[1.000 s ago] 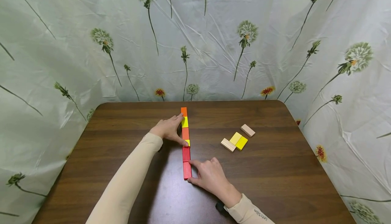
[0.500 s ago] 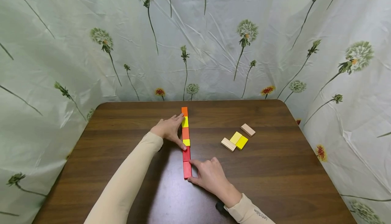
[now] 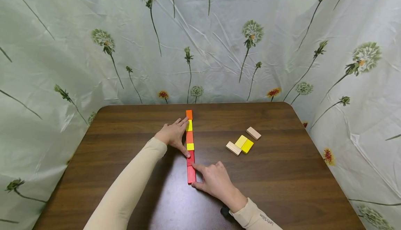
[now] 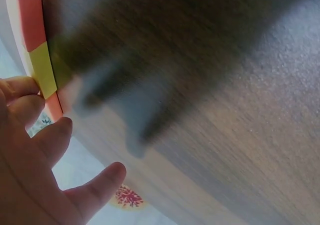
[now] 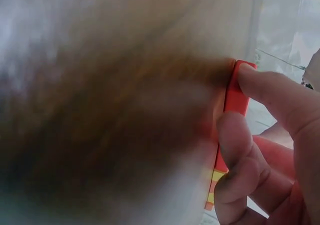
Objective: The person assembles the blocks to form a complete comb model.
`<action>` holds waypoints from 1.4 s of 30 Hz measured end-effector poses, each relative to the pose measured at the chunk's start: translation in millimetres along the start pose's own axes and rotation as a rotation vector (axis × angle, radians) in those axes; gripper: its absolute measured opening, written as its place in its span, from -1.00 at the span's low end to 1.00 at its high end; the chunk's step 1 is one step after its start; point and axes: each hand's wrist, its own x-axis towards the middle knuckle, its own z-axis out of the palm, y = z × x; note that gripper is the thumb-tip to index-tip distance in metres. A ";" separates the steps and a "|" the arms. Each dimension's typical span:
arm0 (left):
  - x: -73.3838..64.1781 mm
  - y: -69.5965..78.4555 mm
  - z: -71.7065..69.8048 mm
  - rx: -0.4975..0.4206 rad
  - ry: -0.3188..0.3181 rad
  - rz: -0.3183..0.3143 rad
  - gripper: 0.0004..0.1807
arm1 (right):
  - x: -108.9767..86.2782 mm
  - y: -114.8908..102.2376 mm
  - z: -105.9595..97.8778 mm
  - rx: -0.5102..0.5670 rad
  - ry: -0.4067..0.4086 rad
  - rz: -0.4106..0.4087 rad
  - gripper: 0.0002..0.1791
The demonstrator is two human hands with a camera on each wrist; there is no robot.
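Note:
A straight row of small blocks runs across the table in the head view: an orange block (image 3: 189, 114) at the far end, then yellow, orange and yellow, with two red blocks nearest. The left hand (image 3: 172, 135) lies along the row's left side with its fingers spread. Its index finger touches the far yellow block (image 3: 189, 126), while its thumb rests on the farther red block (image 3: 191, 157). From the right, the right hand (image 3: 216, 181) pinches the nearest red block (image 3: 191, 175), thumb at its near end and index finger by the joint between the reds.
Loose blocks lie to the right of the row: a pale wooden block (image 3: 253, 133), a striped wooden block (image 3: 233, 148), a light yellow block (image 3: 241, 141) and a bright yellow block (image 3: 248, 146). The brown table (image 3: 275, 181) ends at a flowered curtain (image 3: 219, 73).
The left thumb has slid toward the near end, off the near yellow block and onto the farther red block. The right hand has stayed in almost the same place.

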 end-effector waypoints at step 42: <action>10.9 -15.9 -1.8 -0.125 0.105 0.008 0.41 | 2.6 2.2 -1.0 0.016 -0.063 0.028 -0.34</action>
